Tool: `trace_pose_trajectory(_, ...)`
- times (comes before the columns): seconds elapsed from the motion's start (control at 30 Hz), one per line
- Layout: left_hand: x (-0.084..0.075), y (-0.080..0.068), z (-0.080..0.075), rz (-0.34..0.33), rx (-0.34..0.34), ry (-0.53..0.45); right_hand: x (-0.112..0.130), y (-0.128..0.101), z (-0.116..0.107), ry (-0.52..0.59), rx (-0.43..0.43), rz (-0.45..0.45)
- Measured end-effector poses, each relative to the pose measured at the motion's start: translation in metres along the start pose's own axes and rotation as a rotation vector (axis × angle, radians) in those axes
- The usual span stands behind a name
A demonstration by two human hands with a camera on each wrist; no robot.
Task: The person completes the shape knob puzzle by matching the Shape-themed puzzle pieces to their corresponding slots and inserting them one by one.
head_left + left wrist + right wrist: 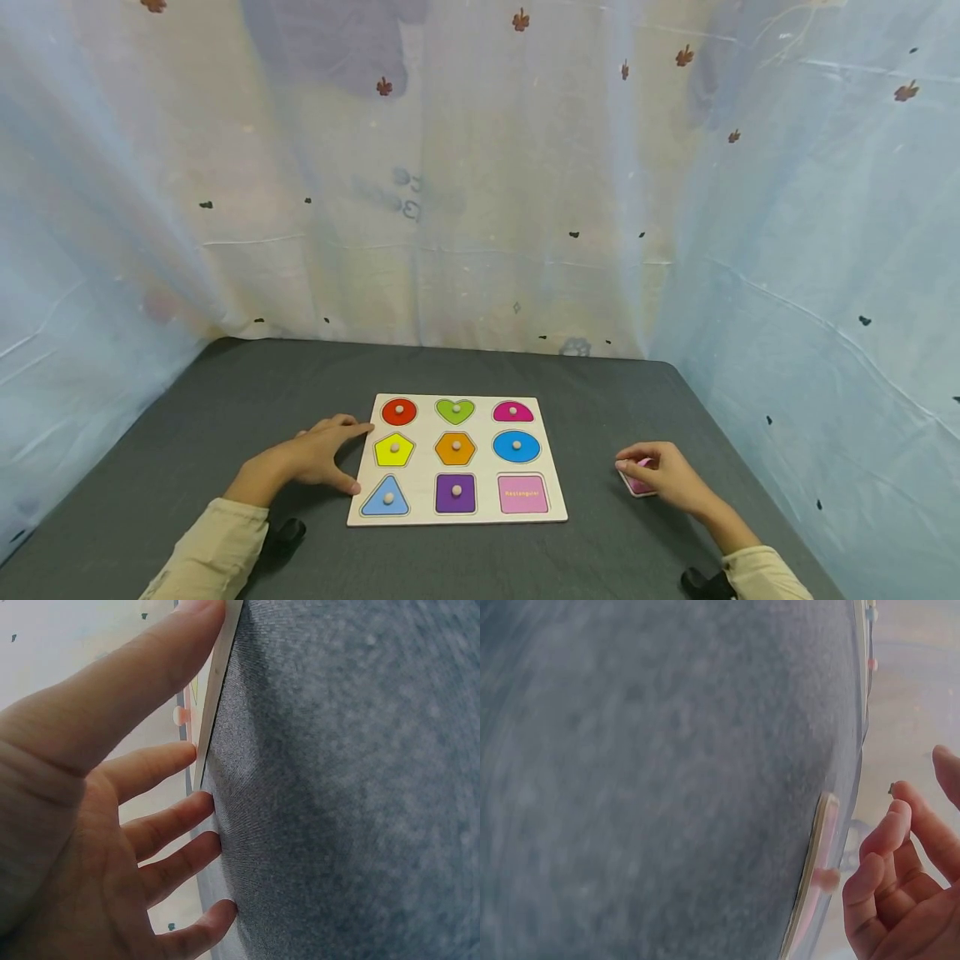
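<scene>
Head view shows my left hand [318,454] lying flat with straight fingers against the left edge of the wooden shape-puzzle board [456,459], mid-bench on the grey cloth-covered bench [225,400]. My right hand [663,477], fingers curled, rests over a pink square wooden piece [636,485] near the bench's right edge; I cannot tell whether it grips it

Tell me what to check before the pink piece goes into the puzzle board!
1. Rectangle slot free: ok, no piece in it.
2. Other eight shapes seated: ok.
3. Puzzle board steadied: ok, left hand rests at its left edge.
4. Pink piece within reach: ok, it lies on the grey table under the right hand.
5. Grip on the piece's knob: cannot tell; the right wrist view shows the fingers beside it.
</scene>
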State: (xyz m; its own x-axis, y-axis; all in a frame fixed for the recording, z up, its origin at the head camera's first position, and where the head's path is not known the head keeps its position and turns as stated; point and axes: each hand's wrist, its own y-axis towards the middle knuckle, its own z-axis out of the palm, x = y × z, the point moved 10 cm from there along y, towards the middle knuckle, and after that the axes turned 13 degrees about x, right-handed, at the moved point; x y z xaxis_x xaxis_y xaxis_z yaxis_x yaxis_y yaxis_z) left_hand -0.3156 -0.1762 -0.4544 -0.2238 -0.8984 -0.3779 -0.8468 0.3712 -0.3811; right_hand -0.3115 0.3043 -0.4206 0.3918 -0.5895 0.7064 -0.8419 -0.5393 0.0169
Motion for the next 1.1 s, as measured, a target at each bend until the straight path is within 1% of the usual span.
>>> trace_pose_trajectory(0.13,0.0,0.0,0.0,-0.002,0.002,-0.004,0.0,-0.004,-0.004,-0.021,-0.017,-0.005)
trace_pose_trajectory(0.33,0.001,-0.001,0.0,-0.004,0.003,-0.007,-0.003,-0.008,-0.007,-0.003,0.0,-0.018)
trace_pose_trajectory(0.4,0.001,0.0,0.0,-0.001,0.002,-0.007,-0.006,-0.009,-0.009,0.006,-0.009,-0.011)
trace_pose_trajectory(0.63,0.001,0.0,0.0,0.003,0.005,-0.004,-0.014,-0.017,-0.017,-0.024,-0.05,-0.007)
trace_pose_trajectory(0.87,0.001,0.0,0.0,0.004,0.005,-0.005,-0.026,-0.022,-0.02,-0.01,-0.035,-0.002)
trace_pose_trajectory(0.93,0.001,0.0,0.0,0.003,0.005,-0.003,-0.029,-0.021,-0.02,-0.006,-0.028,-0.008)
trace_pose_trajectory(1.1,0.001,0.0,0.0,0.003,0.005,-0.003,-0.027,-0.018,-0.02,-0.034,-0.006,-0.07)
